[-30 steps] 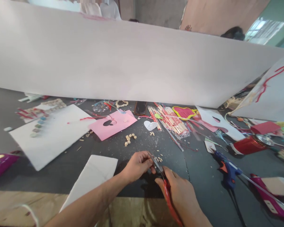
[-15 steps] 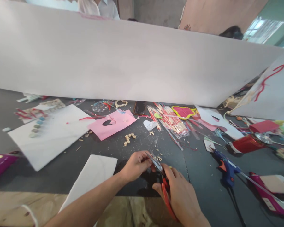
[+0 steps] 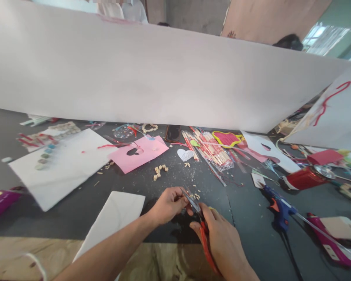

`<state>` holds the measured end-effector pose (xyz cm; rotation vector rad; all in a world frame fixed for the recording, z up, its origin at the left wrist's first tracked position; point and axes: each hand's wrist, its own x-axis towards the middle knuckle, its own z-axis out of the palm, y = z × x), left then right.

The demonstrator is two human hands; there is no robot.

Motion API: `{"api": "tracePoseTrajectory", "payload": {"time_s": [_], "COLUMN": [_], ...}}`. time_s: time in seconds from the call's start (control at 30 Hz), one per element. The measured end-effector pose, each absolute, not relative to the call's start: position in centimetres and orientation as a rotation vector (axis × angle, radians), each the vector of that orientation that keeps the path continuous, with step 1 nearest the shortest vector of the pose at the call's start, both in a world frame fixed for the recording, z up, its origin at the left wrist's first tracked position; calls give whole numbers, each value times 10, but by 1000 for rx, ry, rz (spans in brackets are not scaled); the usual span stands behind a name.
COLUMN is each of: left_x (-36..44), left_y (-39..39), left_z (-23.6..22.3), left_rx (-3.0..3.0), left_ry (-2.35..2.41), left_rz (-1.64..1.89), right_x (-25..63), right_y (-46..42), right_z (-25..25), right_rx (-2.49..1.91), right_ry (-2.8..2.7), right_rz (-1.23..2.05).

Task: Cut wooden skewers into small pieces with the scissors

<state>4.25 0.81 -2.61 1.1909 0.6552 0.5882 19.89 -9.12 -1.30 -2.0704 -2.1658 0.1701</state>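
Note:
Red-handled scissors (image 3: 205,242) sit in my right hand (image 3: 224,238), which is wrapped round their handles. Their metal blades point up and left toward my left hand (image 3: 171,205). The thumb and fingers of that hand are pinched together at the blade tips; whatever is between them is too small to make out. Just beyond the blades lie several short pale cut bits (image 3: 196,192). Farther off is a cluster of small wooden-looking pieces (image 3: 160,171), and past it a white paper heart (image 3: 185,155).
White foam pieces (image 3: 114,214) and a pink card (image 3: 139,154) lie to the left. On the right are a blue glue gun (image 3: 283,214), a red can (image 3: 307,178) and a purple-and-white item (image 3: 330,242). Red-patterned sticks (image 3: 209,148) lie before a tall white board (image 3: 163,74).
The grip of my right hand on the scissor handles has shifted slightly. My left hand keeps its pinch in nearly the same place, and the things on the table stay put.

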Motion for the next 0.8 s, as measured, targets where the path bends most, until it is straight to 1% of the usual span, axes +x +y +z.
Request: {"api": "tracePoseTrajectory", "payload": {"time_s": [0.3, 0.5, 0.8], "left_x": [46, 46, 45], "left_y": [7, 7, 8], "left_z": [-26, -21, -19], "left_rx": [1278, 1278, 1321], "left_ry": [738, 776, 798], "left_rz": [605, 680, 672], "right_x": [203, 201, 194], "right_y": [-89, -88, -87], "right_z": [-14, -8, -3], "right_rx": [-2122, -2174, -2200], "right_ry": [-2203, -2159, -2115], "right_rz": [115, 178, 302]}}
